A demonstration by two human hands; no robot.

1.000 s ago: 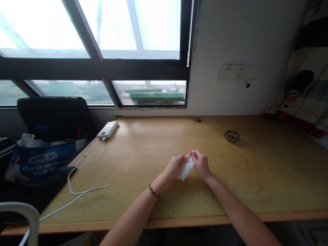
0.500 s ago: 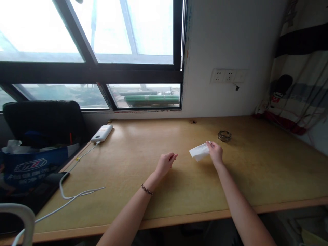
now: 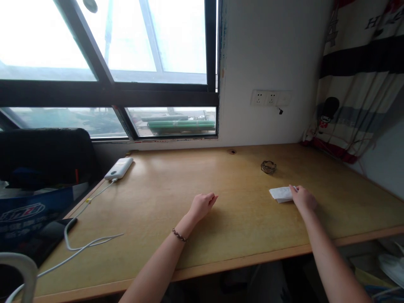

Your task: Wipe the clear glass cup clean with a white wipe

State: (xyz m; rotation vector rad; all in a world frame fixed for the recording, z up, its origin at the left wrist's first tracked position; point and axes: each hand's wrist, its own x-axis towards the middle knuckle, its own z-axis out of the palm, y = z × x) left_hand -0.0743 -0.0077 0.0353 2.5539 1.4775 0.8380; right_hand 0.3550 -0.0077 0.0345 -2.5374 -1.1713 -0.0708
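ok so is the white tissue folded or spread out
Folded: the tissue forms a narrow strip with overlapping layers, one end in the right hand.

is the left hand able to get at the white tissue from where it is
Probably yes: the left hand shows nothing in its grip, and only tabletop shows between it and the tissue, though the right hand holds the tissue's right end.
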